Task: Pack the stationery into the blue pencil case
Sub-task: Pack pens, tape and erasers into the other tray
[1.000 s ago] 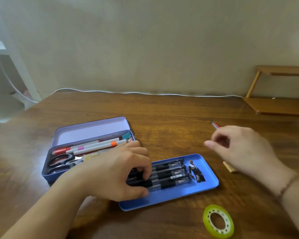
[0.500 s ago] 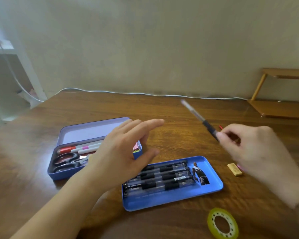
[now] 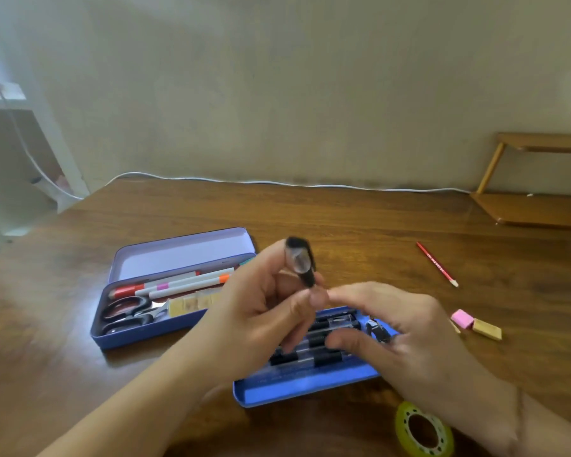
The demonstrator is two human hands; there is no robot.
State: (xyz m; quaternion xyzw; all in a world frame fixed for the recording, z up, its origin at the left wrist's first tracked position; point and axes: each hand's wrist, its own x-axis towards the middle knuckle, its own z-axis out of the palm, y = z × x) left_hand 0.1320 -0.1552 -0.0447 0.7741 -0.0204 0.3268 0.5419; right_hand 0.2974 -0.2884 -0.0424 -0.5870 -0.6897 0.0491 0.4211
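The left hand (image 3: 254, 321) pinches a black pen (image 3: 300, 262) between thumb and fingers, holding it raised and tilted above the blue tray (image 3: 297, 390) near the front edge of the tabletop (image 3: 343, 225); the pen's end points toward the camera, blurred. The right hand (image 3: 396, 328) hovers over the right part of that tray with its fingers spread and nothing in them, its index fingertip just beside the left thumb. In the tray lie several black pens (image 3: 323, 354) side by side. The blue pencil case (image 3: 165, 334) stands open toward the left side of the tabletop, lid tipped back — inside are black-handled scissors (image 3: 126, 313), white markers (image 3: 185, 283) with red, pink and orange bands, and small tan erasers (image 3: 192, 303). Toward the right edge lie a red pencil (image 3: 435, 263), a pink eraser (image 3: 462, 318) and, touching it, a tan eraser (image 3: 487, 329). A yellow-green tape roll (image 3: 424, 430) sits at the front edge — partly hidden by the right wrist
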